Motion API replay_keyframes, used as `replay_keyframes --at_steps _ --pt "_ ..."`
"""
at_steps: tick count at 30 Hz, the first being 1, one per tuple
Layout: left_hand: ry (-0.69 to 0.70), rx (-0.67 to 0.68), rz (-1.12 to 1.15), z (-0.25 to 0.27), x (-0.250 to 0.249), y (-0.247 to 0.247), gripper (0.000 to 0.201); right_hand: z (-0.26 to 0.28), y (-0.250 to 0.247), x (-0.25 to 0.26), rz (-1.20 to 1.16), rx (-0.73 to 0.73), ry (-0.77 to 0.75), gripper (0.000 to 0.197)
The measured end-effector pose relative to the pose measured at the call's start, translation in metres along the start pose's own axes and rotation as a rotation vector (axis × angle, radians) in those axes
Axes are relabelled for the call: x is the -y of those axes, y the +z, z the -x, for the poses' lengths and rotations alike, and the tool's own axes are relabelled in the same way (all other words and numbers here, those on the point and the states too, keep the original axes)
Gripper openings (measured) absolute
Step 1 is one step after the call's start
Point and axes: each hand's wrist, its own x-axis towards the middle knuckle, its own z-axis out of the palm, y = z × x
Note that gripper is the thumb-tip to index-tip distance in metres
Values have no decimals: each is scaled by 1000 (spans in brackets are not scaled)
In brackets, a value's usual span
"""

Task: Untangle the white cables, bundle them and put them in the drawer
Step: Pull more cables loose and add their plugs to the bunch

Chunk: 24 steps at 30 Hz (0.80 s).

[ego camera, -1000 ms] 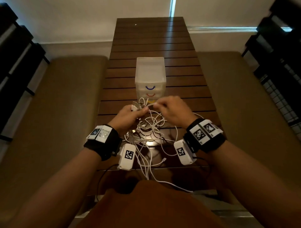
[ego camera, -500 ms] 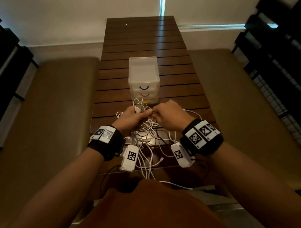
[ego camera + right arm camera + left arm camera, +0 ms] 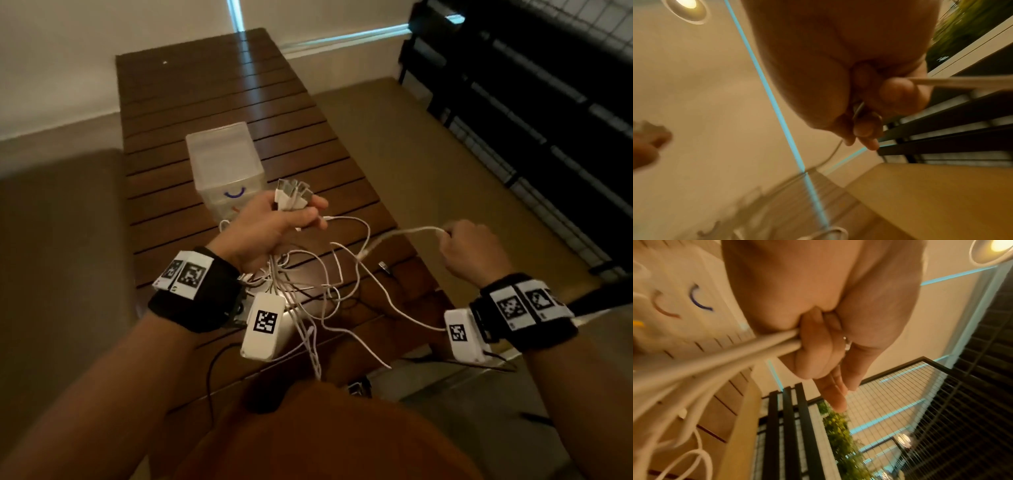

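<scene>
A long slatted wooden table [image 3: 219, 102] runs between two padded benches [image 3: 58, 219], a translucent plastic drawer unit [image 3: 224, 164] with curved coloured handles standing shut on it near the middle. Just in front of the unit, a person's left hand [image 3: 270, 226] is raised above the tabletop with its fingers curled tight round a bunch of white cables [image 3: 322, 287], their USB plugs [image 3: 293, 193] fanning out above the fist while the loose lengths hang in a tangle over the near edge. Well off to the side, the right hand [image 3: 471, 250] pinches the end of a single strand [image 3: 404, 234], drawn out taut from the tangle.
</scene>
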Motion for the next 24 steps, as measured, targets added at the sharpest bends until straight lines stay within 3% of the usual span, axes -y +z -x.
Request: replay_keyframes --at_steps 2,4,7,8,10,13,16,17,22,24 --pt "23 109 26 -6 -11 16 15 14 14 -38 85 140 196 27" --pt "19 210 41 -14 -13 34 15 31 26 -63 109 290 270 40" --pt "16 350 -4 -25 -7 66 15 58 18 -55 -205 263 70 73" --pt "21 405 -16 -27 -5 77 15 67 9 -41 -381 244 -44 76" --pt "42 489 -36 -30 -4 98 15 80 -8 -11 -634 339 -217 77" --pt "89 520 -54 -31 -8 121 16 90 -8 12 -660 557 -340 57" --pt "101 509 30 -36 -12 130 21 95 2 7 -771 427 -285 16" --pt "103 500 60 -38 -12 132 21 95 6 0 -775 382 -272 11" --pt "161 451 127 -45 -13 146 21 104 23 -33 -885 419 -140 7" --pt "191 445 144 -50 -18 151 19 108 46 -50 -864 436 -47 24"
